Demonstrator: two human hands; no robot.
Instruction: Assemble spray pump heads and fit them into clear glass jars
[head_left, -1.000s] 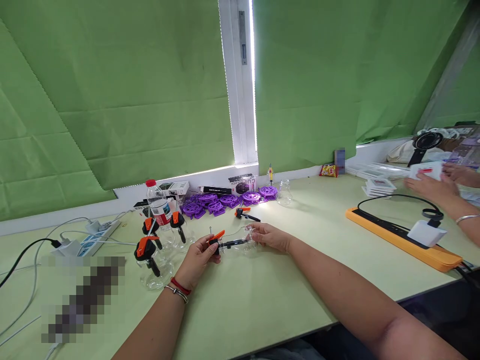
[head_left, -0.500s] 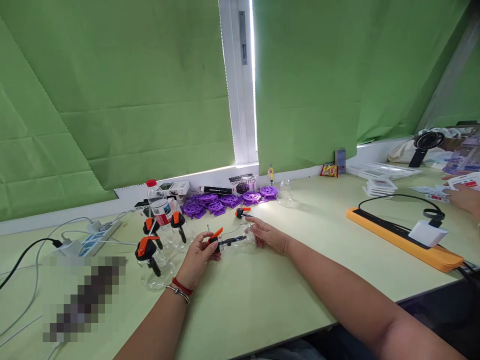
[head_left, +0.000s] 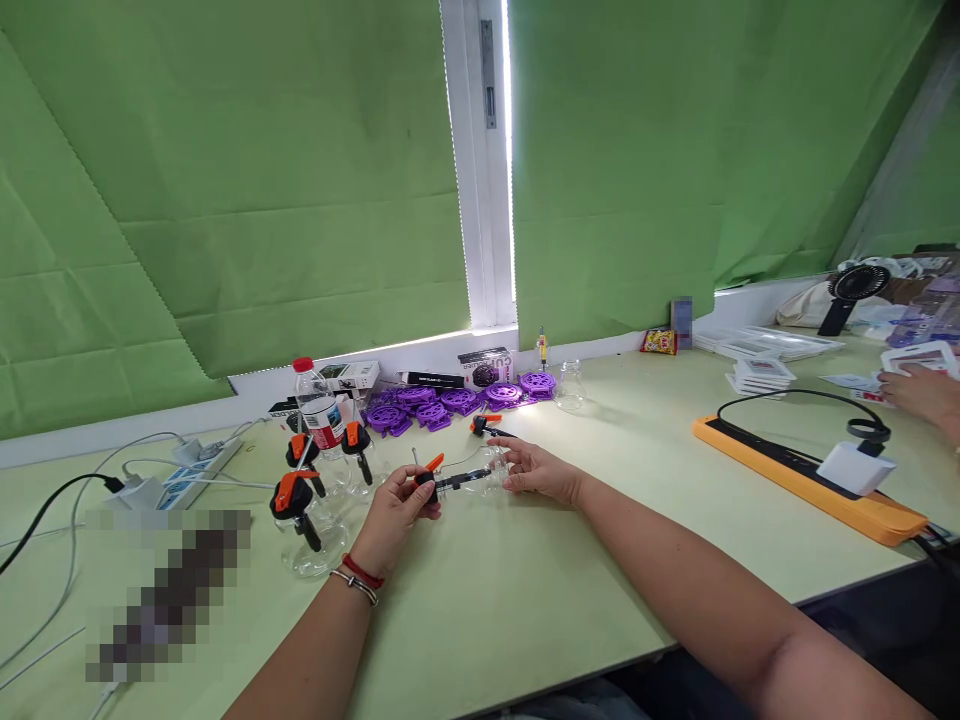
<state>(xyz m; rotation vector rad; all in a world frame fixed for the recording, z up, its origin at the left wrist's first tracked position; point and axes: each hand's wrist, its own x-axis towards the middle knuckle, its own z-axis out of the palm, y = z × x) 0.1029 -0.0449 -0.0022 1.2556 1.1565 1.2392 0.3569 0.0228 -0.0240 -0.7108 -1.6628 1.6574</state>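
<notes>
Step in hand, as I read it: fitting a black-orange clamp (head_left: 439, 476) w/ a clear bottle (head_left: 480, 475) lying on its side on the surface (head_left: 525, 600). Left hand (head_left: 395, 515) pinches the clamp's black end at the bottle mouth; right hand (head_left: 536, 470) cups the bottle's far end, fingers curled on it. Next move prob. calls for holding the bottle steady while the clamp goes in straight.

Left of that: clear jars (head_left: 315, 540) w/ same clamps on top, look empty. Water bottle (head_left: 319, 415), red cap, level unclear. Further back: purple parts (head_left: 450, 402), a bare empty jar (head_left: 570, 385). Far right: another person's hand (head_left: 919, 392) on white cards.
</notes>
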